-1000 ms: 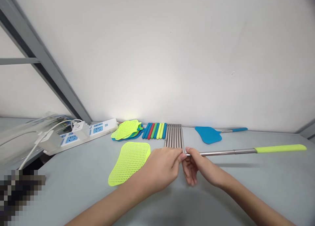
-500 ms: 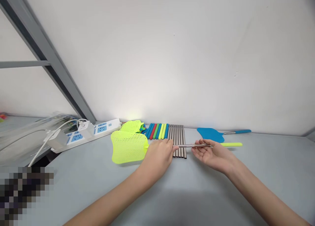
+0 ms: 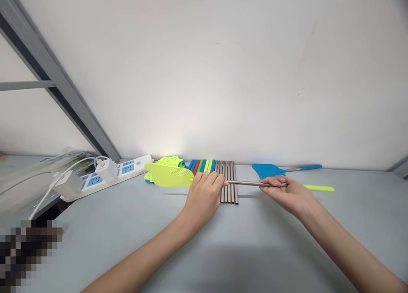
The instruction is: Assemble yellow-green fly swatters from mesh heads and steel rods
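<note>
Left hand [image 3: 205, 191] and right hand [image 3: 287, 193] are gripping a flyswatter [image 3: 245, 183], fingers [image 3: 217, 180] curled around it.
Below, a grey surface [image 3: 248, 250] is stretching wide, ending at a white wall [image 3: 223, 72].

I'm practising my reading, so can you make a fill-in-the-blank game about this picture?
The yellow swatter is held by ____ hands.
The hand nearer its mesh head is the ____ one.
The other swatter, lying on the table, is ____.
Just right of the red handle lies a ____ one.
Words: two; left; blue; green.
</note>
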The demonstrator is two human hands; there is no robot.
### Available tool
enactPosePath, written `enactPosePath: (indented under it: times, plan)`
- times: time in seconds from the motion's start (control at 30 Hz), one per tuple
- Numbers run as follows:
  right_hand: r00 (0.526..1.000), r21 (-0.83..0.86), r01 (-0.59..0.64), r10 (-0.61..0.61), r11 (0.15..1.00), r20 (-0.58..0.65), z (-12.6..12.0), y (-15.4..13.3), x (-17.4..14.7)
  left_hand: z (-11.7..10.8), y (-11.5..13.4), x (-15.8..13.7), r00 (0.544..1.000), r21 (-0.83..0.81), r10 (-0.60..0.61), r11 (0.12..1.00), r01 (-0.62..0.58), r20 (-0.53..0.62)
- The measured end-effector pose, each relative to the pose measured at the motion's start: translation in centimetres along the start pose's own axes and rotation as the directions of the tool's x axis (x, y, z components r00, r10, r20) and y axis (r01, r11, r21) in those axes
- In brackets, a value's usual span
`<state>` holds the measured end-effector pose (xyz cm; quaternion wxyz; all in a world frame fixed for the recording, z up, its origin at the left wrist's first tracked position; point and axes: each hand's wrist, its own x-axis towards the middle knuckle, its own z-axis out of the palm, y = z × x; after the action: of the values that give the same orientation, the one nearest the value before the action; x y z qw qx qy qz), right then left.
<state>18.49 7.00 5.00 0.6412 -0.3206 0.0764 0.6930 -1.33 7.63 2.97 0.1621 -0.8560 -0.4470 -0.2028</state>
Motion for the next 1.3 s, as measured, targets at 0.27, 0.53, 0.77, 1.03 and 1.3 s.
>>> enactPosePath:
  times: [0.27, 0.53, 0.77, 1.03, 1.3]
  plan:
    - [0.999, 0.041, 0.034, -0.033, 0.999, -0.02, 0.1, 0.5, -0.7, -0.5, 0.1, -0.2, 0.999, 0.033, 0.042, 0.999, -0.042, 0.011]
    - [0.996, 0.126, 0.074, -0.066, 0.989, -0.064, -1.0, 1.1, 0.7, -1.4, 0.7, -0.3, 0.995, -0.108, -0.002, 0.994, 0.013, 0.098]
    - [0.992, 0.193, 0.097, -0.08, 0.977, -0.095, -1.6, 1.0, 1.2, -1.8, 1.3, 0.1, 0.977, -0.157, -0.05, 0.984, 0.084, 0.209]
    - [0.984, 0.185, 0.173, -0.161, 0.967, -0.078, -1.5, 1.3, 0.9, -1.8, 1.5, 0.0, 0.946, -0.204, -0.138, 0.958, 0.204, 0.294]
    - [0.957, 0.138, 0.289, -0.29, 0.947, -0.017, -0.9, 2.3, -0.5, -1.3, 1.6, -0.4, 0.903, -0.289, -0.217, 0.897, 0.334, 0.37]
